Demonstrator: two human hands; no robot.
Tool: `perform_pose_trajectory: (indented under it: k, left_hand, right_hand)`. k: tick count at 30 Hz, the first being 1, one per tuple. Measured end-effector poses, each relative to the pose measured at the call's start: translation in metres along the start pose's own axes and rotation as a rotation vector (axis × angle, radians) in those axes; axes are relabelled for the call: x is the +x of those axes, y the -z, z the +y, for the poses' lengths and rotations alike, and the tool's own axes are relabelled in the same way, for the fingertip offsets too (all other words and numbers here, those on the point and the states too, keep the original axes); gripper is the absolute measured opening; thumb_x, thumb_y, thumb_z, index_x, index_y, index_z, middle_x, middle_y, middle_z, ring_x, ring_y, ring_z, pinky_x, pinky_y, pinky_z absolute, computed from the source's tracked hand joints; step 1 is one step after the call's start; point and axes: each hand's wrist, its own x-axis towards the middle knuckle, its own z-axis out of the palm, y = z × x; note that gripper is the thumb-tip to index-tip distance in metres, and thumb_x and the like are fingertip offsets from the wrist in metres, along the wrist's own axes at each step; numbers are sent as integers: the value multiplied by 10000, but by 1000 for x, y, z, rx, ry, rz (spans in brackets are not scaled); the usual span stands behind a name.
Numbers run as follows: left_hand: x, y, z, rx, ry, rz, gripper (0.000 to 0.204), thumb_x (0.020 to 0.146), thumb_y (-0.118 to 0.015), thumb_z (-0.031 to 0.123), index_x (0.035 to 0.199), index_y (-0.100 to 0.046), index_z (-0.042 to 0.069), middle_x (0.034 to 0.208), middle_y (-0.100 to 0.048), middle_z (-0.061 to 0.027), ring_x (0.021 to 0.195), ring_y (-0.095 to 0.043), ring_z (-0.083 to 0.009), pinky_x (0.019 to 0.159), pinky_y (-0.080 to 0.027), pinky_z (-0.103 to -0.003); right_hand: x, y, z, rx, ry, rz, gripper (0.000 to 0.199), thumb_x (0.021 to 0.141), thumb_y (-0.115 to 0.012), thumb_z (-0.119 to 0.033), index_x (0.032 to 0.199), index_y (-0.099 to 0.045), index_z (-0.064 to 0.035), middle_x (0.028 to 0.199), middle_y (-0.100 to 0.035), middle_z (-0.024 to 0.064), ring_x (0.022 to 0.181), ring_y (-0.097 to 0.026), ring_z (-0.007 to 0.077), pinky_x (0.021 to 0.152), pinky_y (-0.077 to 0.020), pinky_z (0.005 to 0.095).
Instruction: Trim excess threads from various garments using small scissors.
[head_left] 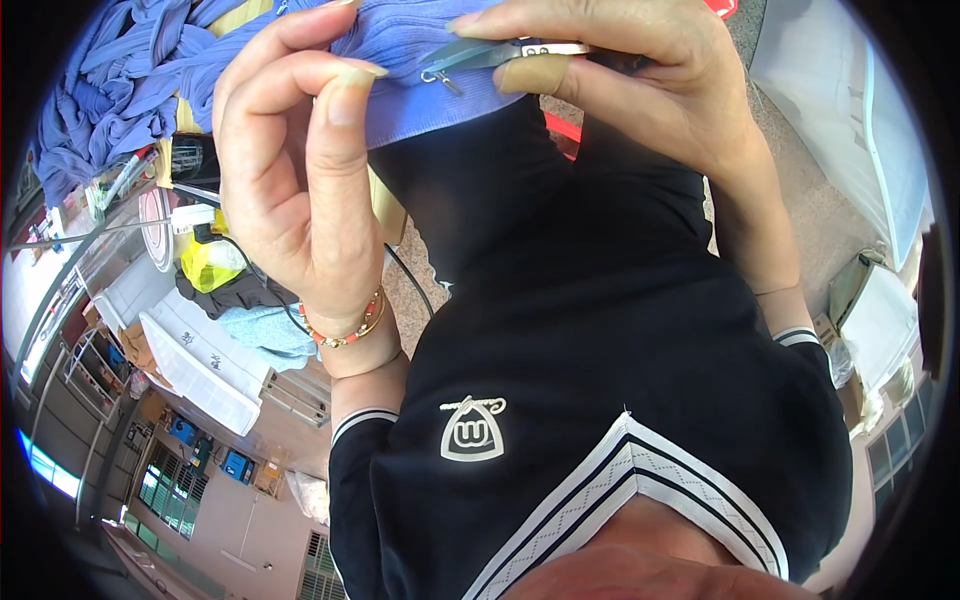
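The black shirt (590, 320) fills the middle and lower frame, since the camera looks straight down the wearer's front. At upper left, a blue pile (110, 85) lies rumpled within easy reach. The right hand (620, 75), upper right of centre, grasps a slim tool between thumb and fingers, probably for fine control of its tip. The left hand (300, 160), upper left of centre, is curled at the cloth's near edge, thumb and fingertip close together; whether anything is pinched there I cannot tell. The cloth (430, 110) itself, blue and ribbed, sits at top centre between the hands, raised toward the eyes, presumably for close work. The tool (470, 53) (grey-blue at its front end) lies across it. A tan wrap (535, 74) covers the right thumb, perhaps as protection. Smallest is a metal hook (432, 76), against the cloth below the tool's tip.
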Motion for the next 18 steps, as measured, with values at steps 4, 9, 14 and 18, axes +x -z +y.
perform_pose_trajectory:
  k: [4,9,14,18]
  left_hand:
    - [0,2,0,-10,0,-12,130,998,-526,50,1010,-595,-59,1204,-601,-256,1137,-630,-318,1027,-483,-408]
    - [-1,3,-2,-60,-4,-13,131,998,-521,50,1010,-593,-59,1221,-589,-260,1151,-620,-332,1032,-479,-431]
    - [0,4,-2,-23,-39,-8,115,993,-507,30,991,-585,-55,1073,-603,-200,1096,-629,-319,1033,-478,-469]
    - [2,3,-7,-41,-116,-68,103,994,-502,26,979,-570,-49,975,-602,-169,1002,-635,-267,1025,-477,-522]
  right_hand:
    - [1,0,1,8,7,-5,333,801,-791,-60,1127,-726,-47,720,-560,60,595,-538,142,531,-400,278]
    - [1,2,-4,-24,-47,-36,332,801,-788,-55,1127,-723,-44,733,-567,59,596,-540,143,530,-394,272]
    - [1,4,-7,-19,-19,-21,365,791,-795,-60,1147,-714,-45,746,-570,59,603,-542,142,540,-400,267]
    - [-2,5,-8,-30,-34,-12,377,785,-800,-64,1151,-711,-44,751,-569,62,611,-543,143,549,-406,262]
